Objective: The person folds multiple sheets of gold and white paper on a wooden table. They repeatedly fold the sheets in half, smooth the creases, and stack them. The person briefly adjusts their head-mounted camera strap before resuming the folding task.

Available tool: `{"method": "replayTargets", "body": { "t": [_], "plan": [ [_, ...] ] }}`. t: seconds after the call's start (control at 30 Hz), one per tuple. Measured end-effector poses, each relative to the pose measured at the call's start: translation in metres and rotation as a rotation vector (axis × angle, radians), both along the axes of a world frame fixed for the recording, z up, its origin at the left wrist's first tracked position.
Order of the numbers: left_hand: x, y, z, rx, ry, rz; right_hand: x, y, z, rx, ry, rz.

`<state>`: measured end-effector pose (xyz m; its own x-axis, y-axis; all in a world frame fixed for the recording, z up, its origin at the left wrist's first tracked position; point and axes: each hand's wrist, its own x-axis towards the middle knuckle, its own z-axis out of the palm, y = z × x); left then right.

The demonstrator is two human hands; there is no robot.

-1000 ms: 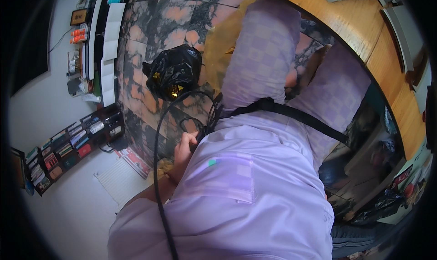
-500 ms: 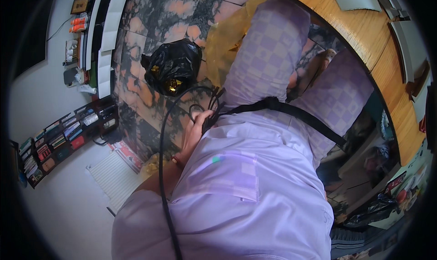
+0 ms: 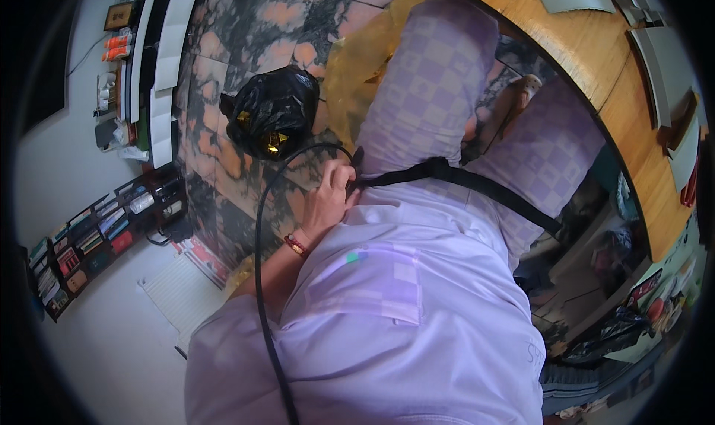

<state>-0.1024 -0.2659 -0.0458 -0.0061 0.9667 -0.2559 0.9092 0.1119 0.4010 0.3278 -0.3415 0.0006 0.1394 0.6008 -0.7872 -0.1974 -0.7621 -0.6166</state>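
My left hand (image 3: 328,200), with a reddish bracelet (image 3: 296,245) at the wrist, is at my left hip with its fingers curled inward. They press against a small dark object (image 3: 357,158) at the hip, where a black cable (image 3: 259,254) arcs in. What lies inside the fingers is hidden. A black strap (image 3: 491,190) runs from that spot across my lap, over the light purple shirt (image 3: 387,358) and checkered trousers (image 3: 432,75). Nowhere in the picture does my right hand show.
On the marble-patterned floor, a black plastic bag (image 3: 275,112) holds shiny gold scraps. A translucent yellow bag (image 3: 350,75) lies against my left leg. A wooden tabletop (image 3: 588,53) curves along the right. Shelves with books (image 3: 104,231) stand at the left.
The fingers of my left hand have curled further in at the hip. Thin cable loops that stood beside them no longer show. The view has shifted slightly.
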Motion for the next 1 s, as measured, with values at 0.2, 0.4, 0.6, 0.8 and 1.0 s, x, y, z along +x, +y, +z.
{"method": "replayTargets", "body": {
  "t": [0.2,0.4,0.6,0.8,1.0],
  "plan": [
    [0.012,0.010,-0.005,0.047,0.149,-0.077,-0.003,0.002,0.001,0.023,-0.013,0.002],
    [0.010,0.025,-0.017,0.110,0.270,-0.263,-0.005,0.004,0.002,0.063,-0.024,0.007],
    [0.026,0.063,0.012,0.450,0.216,-0.291,-0.008,0.008,0.002,0.113,-0.045,0.004],
    [0.052,0.083,0.054,0.098,-0.484,0.129,-0.008,0.012,0.008,0.204,-0.069,0.067],
    [0.088,0.097,0.057,-0.417,-0.884,0.140,-0.025,0.039,0.031,0.146,-0.218,-0.034]
  ]
}}
